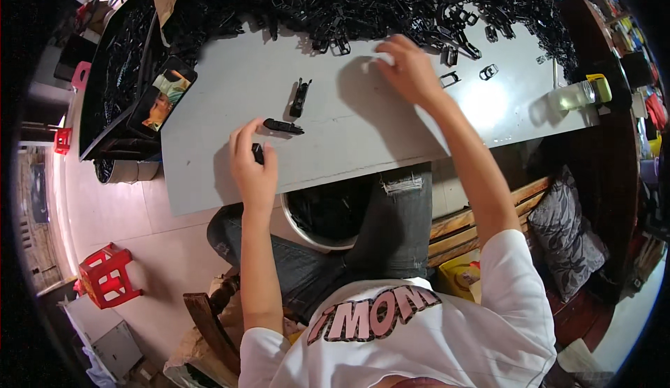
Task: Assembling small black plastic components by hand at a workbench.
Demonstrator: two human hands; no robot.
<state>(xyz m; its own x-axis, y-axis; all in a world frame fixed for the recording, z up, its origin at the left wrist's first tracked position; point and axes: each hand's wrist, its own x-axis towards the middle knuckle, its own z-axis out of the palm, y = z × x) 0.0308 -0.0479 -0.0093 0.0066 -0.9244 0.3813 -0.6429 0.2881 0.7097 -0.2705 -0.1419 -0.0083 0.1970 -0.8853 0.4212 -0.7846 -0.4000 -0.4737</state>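
Observation:
My left hand [251, 168] is over the front left of the grey table, its fingers curled round a small black plastic piece [258, 153]. Just beyond its fingertips lies a long black plastic part [283, 126]; whether the fingers touch it I cannot tell. A second long black part [300, 98] lies a little farther off, pointing away from me. My right hand [413, 74] hovers near the loose pile of black plastic parts [335, 4], thumb and fingers apart with nothing visible between them. Several black frame-shaped pieces [450, 79] lie to its right.
The grey table [230, 74] has a phone [164, 98] propped at its left edge. At the right edge a clear jar [576, 96] lies on its side. Under the front edge, a round tub [296, 227] of black parts sits by my legs. A red stool [109, 276] stands lower left.

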